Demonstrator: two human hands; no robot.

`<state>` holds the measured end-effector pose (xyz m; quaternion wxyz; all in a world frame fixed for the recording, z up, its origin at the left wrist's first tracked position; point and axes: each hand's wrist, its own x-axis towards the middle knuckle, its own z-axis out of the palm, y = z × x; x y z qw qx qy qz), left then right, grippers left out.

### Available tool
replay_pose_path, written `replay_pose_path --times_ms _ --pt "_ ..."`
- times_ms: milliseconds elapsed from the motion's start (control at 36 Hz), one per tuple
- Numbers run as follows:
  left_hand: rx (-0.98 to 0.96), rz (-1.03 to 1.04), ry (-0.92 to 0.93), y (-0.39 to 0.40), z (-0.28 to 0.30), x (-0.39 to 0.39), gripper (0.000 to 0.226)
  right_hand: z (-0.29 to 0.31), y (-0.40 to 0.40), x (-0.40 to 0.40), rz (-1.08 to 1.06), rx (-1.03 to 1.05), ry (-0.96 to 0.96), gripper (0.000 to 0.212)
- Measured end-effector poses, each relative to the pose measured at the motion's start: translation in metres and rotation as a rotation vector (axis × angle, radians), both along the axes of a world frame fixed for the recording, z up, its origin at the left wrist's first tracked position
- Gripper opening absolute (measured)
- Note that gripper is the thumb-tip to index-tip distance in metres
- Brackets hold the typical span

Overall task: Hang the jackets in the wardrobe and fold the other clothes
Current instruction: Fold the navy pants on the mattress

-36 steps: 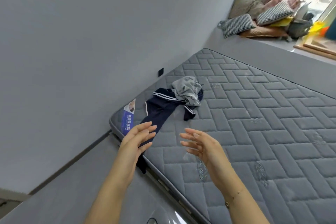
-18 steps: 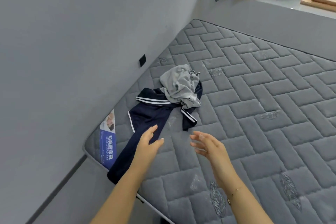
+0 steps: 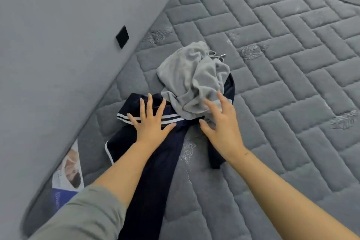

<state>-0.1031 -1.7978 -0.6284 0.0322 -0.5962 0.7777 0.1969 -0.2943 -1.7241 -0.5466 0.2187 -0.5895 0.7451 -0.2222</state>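
Soft, even daylight across the whole view, no glare, only faint shadows under the left hand [image 3: 151,122] and right hand [image 3: 222,122]. Fingertips smear slightly with motion; wide-angle bending curves the wall [image 3: 58,45] and blurs the near sleeve [image 3: 83,214].

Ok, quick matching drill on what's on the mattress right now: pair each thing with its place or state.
Things:
1. left hand
2. right hand
3. grey garment
4. black square

Places or states:
A. on the wall
B. crumpled on top of the navy garment
C. fingers spread across the white stripes
D. fingers at the grey cloth's near edge

Pairs: 1-C, 2-D, 3-B, 4-A
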Motion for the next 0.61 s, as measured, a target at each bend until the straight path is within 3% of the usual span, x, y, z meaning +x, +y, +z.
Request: replay_pose_path --times_ms 83,167,250,444,528,611 --pt "-0.038 -0.114 -0.128 -0.010 -0.044 0.007 0.091 -0.027 -0.046 0.003 0.149 -0.051 0.262 0.079" --pt "-0.260 -0.133 -0.049 -0.004 -0.077 0.014 0.080 -0.054 -0.081 0.002 0.273 0.090 0.422 0.087" --pt "-0.446 -0.122 0.043 -0.003 -0.099 0.018 0.062 -0.081 -0.098 -0.010 0.358 0.231 0.557 0.071" --pt "-0.533 -0.131 0.143 -0.004 -0.109 0.018 0.042 -0.080 -0.112 -0.077 0.478 0.071 0.538 0.041" --pt "-0.563 -0.134 0.147 -0.004 -0.110 0.018 0.035 -0.073 -0.122 -0.109 0.373 0.074 0.583 0.033" --pt "-0.567 -0.129 0.152 -0.004 -0.111 0.018 0.030 -0.065 -0.129 -0.140 0.138 0.106 0.665 0.026"
